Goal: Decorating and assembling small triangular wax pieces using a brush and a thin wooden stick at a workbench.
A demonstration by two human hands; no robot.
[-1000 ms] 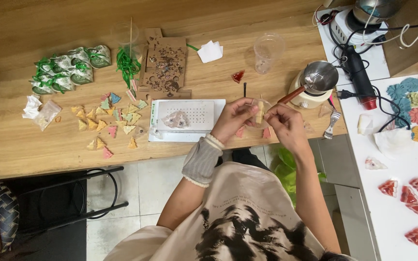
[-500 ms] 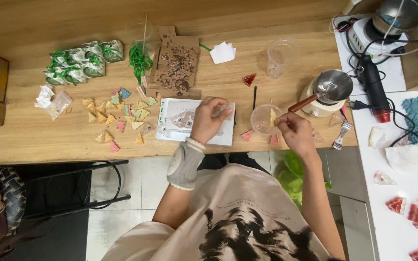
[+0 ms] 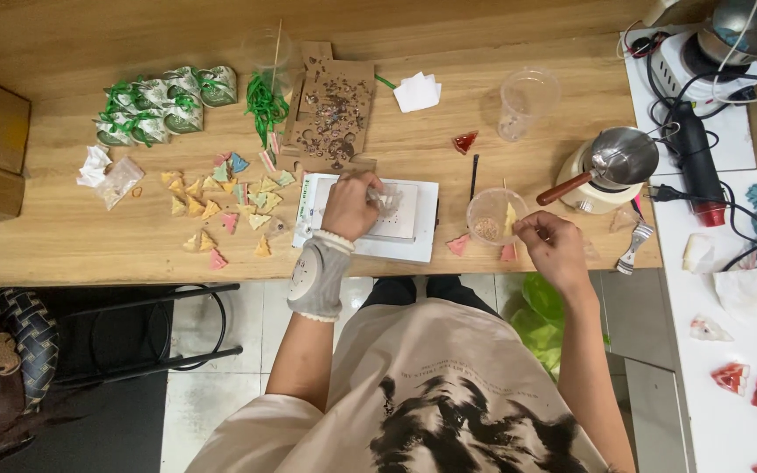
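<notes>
Left hand [image 3: 350, 206]: fingers pinched on a small clear piece [image 3: 387, 201], over the white scale [image 3: 413, 229] at bench [image 3: 63, 236] centre.
Right hand [image 3: 552, 245]: fingertips closed on a yellow chip [image 3: 510, 216] at the cup [image 3: 492, 216] rim, 3 o'clock of the scale.
Triangles [image 3: 221, 210]: scattered at 9 o'clock.
Pot [image 3: 619, 158]: 1 o'clock of the cup.

The long table [image 3: 63, 236] is pale wood with a smooth, faintly satin grain. At its twelve o'clock lies a flat brown cardboard sheet [image 3: 333, 109], matt and rough with specks. The small round cup [image 3: 492, 215] by the right hand [image 3: 554, 250] is clear, thin plastic, as is the taller tumbler [image 3: 526, 101] at one o'clock. The saucepan [image 3: 624, 156] is polished, glossy metal. A grey knitted cloth wrist warmer [image 3: 317, 276] covers the left wrist.
</notes>
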